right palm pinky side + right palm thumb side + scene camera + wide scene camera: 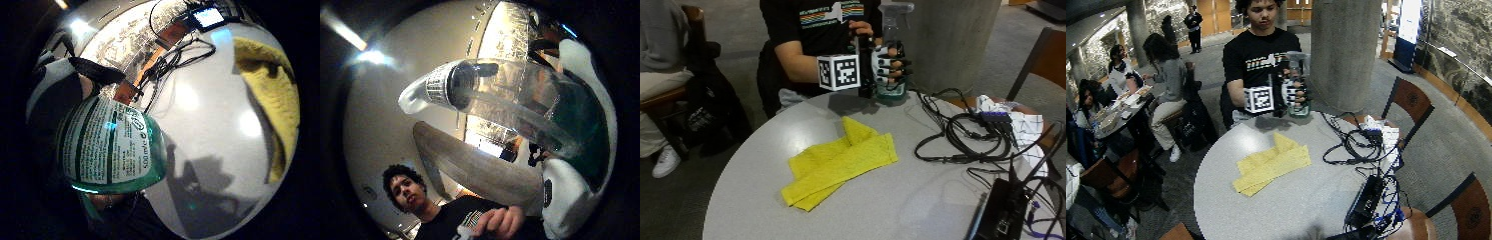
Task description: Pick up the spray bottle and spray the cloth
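Gloved right hand (887,62) wrapped round spray bottle (891,50), fingers curled on body, bottle upright and lifted off far edge of table (906,200). Yellow cloth (840,162) lies flat mid-table, nearer, apart from bottle. Cable tangle (966,135) off right.

Spray bottle (112,147) — white back label (117,145) printed in dense small type, with what looks like "500 ml" at one end; the remaining lines are too small to read. Black T-shirt (820,20) — striped chest graphic, its lettering illegible.
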### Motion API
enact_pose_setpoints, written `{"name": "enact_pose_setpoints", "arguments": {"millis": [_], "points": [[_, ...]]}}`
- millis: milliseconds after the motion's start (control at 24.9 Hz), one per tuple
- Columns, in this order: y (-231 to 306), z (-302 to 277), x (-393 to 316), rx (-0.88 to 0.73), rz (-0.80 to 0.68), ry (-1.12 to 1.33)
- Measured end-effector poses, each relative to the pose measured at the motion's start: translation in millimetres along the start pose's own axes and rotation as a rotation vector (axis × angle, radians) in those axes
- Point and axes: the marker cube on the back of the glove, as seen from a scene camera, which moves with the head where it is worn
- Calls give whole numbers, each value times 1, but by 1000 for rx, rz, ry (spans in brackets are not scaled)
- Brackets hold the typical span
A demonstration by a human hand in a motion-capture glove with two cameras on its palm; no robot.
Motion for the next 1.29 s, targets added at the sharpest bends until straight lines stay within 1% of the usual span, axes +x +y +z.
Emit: {"name": "enact_pose_setpoints", "arguments": {"millis": [121, 241, 402, 523, 643, 804, 884, 965, 1085, 1286], "points": [[-1, 25, 14, -18, 20, 0], [-1, 39, 22, -12, 22, 15], [0, 39, 23, -25, 5, 57], [14, 26, 19, -31, -42, 113], [31, -7, 10, 37, -139, 245], [49, -79, 0, 177, -263, 510], [59, -115, -3, 247, -292, 614], [75, -148, -5, 297, -274, 711], [101, -188, -2, 338, -182, 849], [121, -228, 17, 392, -36, 966]]}}
